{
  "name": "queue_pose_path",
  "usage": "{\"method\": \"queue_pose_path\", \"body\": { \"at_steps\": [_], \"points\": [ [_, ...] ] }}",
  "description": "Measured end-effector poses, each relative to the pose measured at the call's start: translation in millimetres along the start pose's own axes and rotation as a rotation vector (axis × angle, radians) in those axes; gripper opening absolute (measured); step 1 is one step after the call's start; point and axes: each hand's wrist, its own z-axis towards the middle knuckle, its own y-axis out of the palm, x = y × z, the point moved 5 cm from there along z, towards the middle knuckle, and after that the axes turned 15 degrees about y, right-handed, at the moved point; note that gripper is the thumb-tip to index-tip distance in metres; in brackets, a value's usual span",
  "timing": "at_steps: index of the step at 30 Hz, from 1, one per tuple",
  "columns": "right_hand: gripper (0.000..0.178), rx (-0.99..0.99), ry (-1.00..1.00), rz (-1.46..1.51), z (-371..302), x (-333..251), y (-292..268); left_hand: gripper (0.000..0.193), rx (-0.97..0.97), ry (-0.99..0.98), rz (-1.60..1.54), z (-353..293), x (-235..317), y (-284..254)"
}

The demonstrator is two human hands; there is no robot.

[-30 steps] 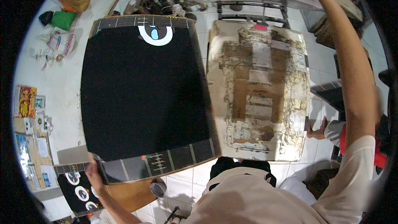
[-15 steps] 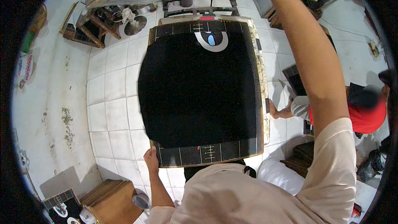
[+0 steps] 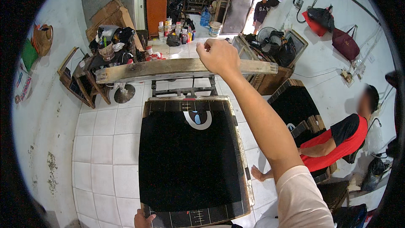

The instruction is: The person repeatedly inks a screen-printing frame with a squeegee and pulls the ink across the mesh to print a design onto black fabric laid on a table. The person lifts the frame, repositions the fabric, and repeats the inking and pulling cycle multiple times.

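A black fabric panel [image 3: 192,160] lies flat on a dark board [image 3: 211,213] with pale ruled lines. Near its far edge is a printed white half-ring [image 3: 199,126] around a light-blue patch. My left hand [image 3: 143,219] grips the board's near left corner, its thumb by the edge. Beyond the board, a wooden frame [image 3: 147,71] is raised, its long bar running across the view. My right hand [image 3: 219,57] is stretched out in front of this bar, fingers curled closed. What the fingers hold, if anything, is hidden.
At the right, a co-worker [image 3: 344,143] in red and black sits beside a stack of boards [image 3: 310,122]. Paint bottles [image 3: 181,33] stand at the back. A cluttered wooden stand [image 3: 86,80] is at the far left. Another person [image 3: 261,10] stands at the doorway.
The view has tilted up, showing the back of the room and the raised frame. My right hand has come into view at the frame; my left hand stays at the board's corner.
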Motion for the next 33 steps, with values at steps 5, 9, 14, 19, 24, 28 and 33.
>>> {"method": "queue_pose_path", "body": {
  "at_steps": [5,9,14,19,24,28,33],
  "points": [
    [0.053,0.007,0.031,0.000,1.7,0.4,3.1,0.068,0.068,0.070,0.038,-5.5,4.6,11.2],
    [0.052,-0.015,0.056,-0.025,0.1,-0.1,3.3,0.070,0.027,0.059,0.000,-9.5,4.6,18.8],
    [0.049,-0.037,0.079,-0.050,-0.6,-8.1,-2.1,0.079,0.096,0.134,-0.094,-10.2,9.9,13.7],
    [0.056,-0.030,0.067,-0.078,6.1,-3.3,5.7,0.088,0.016,0.058,-0.066,-5.2,5.0,12.6],
    [0.059,0.066,0.007,-0.061,16.6,13.9,22.4,0.073,-0.032,0.053,0.135,-2.4,2.5,8.2],
    [0.068,0.081,0.108,-0.351,17.1,19.7,26.3,0.070,-0.016,0.054,0.039,-4.2,8.3,6.9],
    [0.053,0.032,0.075,-0.050,8.2,-5.4,6.8,0.069,-0.005,0.099,0.063,-4.6,24.7,1.7]
  ]
}}
